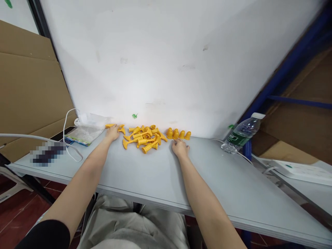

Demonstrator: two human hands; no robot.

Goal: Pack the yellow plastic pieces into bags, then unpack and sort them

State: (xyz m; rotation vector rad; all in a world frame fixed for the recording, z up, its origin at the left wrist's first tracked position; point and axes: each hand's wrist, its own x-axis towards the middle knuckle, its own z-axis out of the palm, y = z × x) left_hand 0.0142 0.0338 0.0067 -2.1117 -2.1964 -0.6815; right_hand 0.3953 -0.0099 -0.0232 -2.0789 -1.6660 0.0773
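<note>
Four yellow cup-shaped pieces (pixel 182 135) were counted in a short row near the white panel (pixel 166 69), on the right of the grey table's (pixel 145 176) middle. One heap of yellow parts (pixel 145 139), ribbed handle-like and curved ones among them, was found spread to the left of that row; its pieces overlapped, so no sure count could be made. Two yellow pieces were seen beside the left hand (pixel 112 133), one at either side of its fingers; whether anything was gripped there could not be told. The right hand (pixel 181 148) was set low at the table just in front of the row, fingers curled, fingertips close to the bases of the cups; its grip was hidden, and a held piece could be neither confirmed nor ruled out. Of containers, one clear bottle (pixel 243 133) with a white cap and green label was noted on the right, its fill level not readable. Clear plastic packaging (pixel 86 133) with a coloured lower edge was noted on the left, near a white cable (pixel 64 126); its contents could not be made out.
</note>
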